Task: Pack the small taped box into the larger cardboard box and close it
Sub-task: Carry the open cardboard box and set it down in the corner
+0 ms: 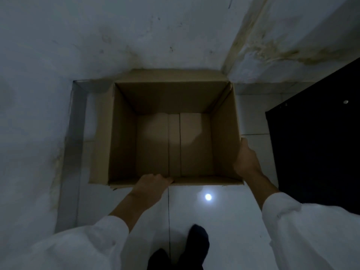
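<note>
A large brown cardboard box [124,133] stands open on the white tiled floor in a dim room corner. Its flaps hang outward and its bottom shows two inner flaps with a gap strip between them. Nothing lies inside it. My left hand [151,184] grips the near rim of the box, fingers curled over the edge. My right hand [246,158] holds the right wall near its front corner. The small taped box is not in view.
Stained white walls [136,36] meet behind the box. A dark cabinet or door [315,143] stands at the right. A bright light reflection [208,197] shines on the floor tiles. My dark-socked feet [196,242] are at the bottom centre.
</note>
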